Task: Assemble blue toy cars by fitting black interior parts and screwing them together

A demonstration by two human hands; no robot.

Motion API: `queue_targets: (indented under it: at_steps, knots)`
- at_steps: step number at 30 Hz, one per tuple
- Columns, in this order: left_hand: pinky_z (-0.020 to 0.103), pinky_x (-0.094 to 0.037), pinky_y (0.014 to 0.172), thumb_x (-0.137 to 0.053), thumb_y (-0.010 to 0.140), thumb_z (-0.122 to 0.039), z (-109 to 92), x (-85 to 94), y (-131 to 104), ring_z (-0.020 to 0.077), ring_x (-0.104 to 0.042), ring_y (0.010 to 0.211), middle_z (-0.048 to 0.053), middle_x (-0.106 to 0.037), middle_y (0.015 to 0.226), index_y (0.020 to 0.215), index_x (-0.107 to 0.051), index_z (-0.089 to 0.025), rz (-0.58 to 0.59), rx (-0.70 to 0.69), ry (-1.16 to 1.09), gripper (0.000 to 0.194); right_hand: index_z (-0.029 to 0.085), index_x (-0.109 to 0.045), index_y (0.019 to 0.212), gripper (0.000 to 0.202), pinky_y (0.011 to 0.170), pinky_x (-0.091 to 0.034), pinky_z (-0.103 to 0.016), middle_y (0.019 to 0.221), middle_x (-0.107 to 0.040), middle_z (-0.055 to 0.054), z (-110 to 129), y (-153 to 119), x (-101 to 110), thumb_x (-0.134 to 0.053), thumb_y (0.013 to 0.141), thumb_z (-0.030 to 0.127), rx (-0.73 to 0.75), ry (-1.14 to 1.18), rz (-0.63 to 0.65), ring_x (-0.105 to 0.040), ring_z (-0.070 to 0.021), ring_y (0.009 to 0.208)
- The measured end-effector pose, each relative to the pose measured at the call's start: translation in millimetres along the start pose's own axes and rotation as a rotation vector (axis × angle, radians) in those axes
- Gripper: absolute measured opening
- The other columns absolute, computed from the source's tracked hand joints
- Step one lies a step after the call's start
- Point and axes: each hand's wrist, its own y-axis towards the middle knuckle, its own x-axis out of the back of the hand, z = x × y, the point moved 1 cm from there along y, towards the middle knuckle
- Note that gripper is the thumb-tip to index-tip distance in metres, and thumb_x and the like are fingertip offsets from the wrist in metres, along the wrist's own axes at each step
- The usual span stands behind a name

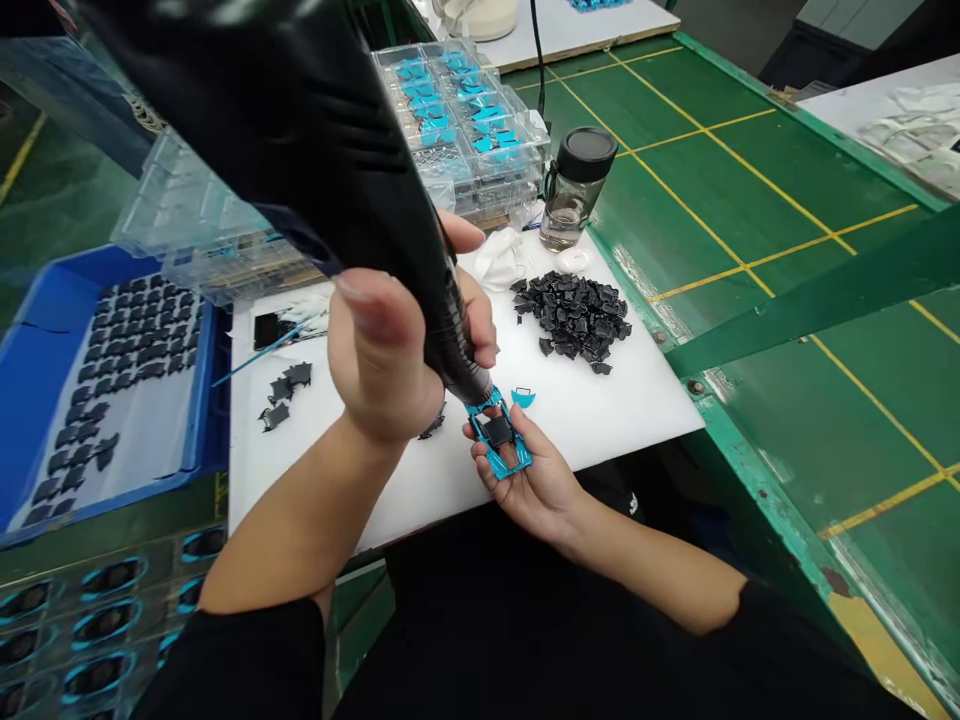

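Observation:
My left hand is closed around a large black electric screwdriver, which slants down from the upper left close to the camera. The tool's narrow end meets the far end of a small bright-blue toy car body with a black piece in its middle. Below the tip, my right hand pinches this car body between thumb and fingers above the white work board. Just beyond my right thumb lies a loose blue part. The exact contact at the tip is too small to make out.
A heap of black parts lies on the board, near a lidded bottle. Clear compartment boxes with blue parts stand behind. Left is a blue tray holding rows of black parts. A green metal bar crosses at right.

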Motion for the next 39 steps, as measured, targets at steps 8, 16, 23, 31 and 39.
queue_targets:
  at_steps: [8, 16, 23, 31, 39]
  knots:
    - [0.028, -0.034, 0.034, -0.058, 0.066, -0.086, 12, 0.7, -5, 0.0143, -0.053, 0.04, -0.001, -0.055, 0.05, 0.09, -0.067, -0.02, 0.009, -0.027, 0.028, 0.071, 0.016, -0.06, 0.109, 0.027, 0.065, -0.06, -0.022, 0.093, -0.073, -0.011, 0, 3, 1, -0.054, 0.099, 0.039, -0.002, -0.007, 0.017, -0.071, -0.0127, 0.067]
    - [0.028, -0.036, 0.035, -0.062, 0.07, -0.08, 16, 1.4, -7, 0.0137, -0.053, 0.039, -0.001, -0.057, 0.052, 0.091, -0.066, -0.02, 0.017, -0.014, 0.045, 0.063, 0.016, -0.06, 0.107, 0.026, 0.065, -0.06, -0.022, 0.093, -0.073, -0.012, 2, 2, 1, -0.053, 0.099, 0.039, -0.027, 0.014, 0.02, -0.07, -0.0124, 0.066]
    - [0.027, -0.04, 0.038, -0.071, 0.071, -0.069, 23, 0.5, -14, 0.0131, -0.053, 0.041, -0.004, -0.057, 0.053, 0.09, -0.061, -0.023, 0.072, 0.009, 0.057, 0.051, 0.017, -0.062, 0.105, 0.025, 0.066, -0.061, -0.023, 0.094, -0.073, -0.011, 5, 2, 3, -0.055, 0.098, 0.039, -0.036, 0.011, 0.015, -0.07, -0.0124, 0.068]
    - [0.031, -0.047, 0.048, -0.077, 0.068, -0.064, 22, -0.5, -17, 0.0128, -0.055, 0.043, -0.003, -0.058, 0.056, 0.088, -0.064, -0.022, -0.018, 0.02, 0.086, 0.048, 0.017, -0.064, 0.1, 0.023, 0.07, -0.061, -0.023, 0.093, -0.073, -0.009, 2, 2, 0, -0.059, 0.096, 0.039, -0.017, 0.012, 0.004, -0.07, -0.0119, 0.068]
    - [0.035, -0.049, 0.054, -0.075, 0.07, -0.064, 25, 3.6, -16, 0.0152, -0.056, 0.046, -0.002, -0.059, 0.057, 0.105, -0.067, -0.021, 0.048, -0.041, 0.115, 0.056, 0.017, -0.064, 0.1, 0.023, 0.071, -0.061, -0.023, 0.093, -0.073, -0.009, 2, 0, 0, -0.06, 0.095, 0.039, -0.014, 0.004, -0.012, -0.07, -0.0121, 0.069]
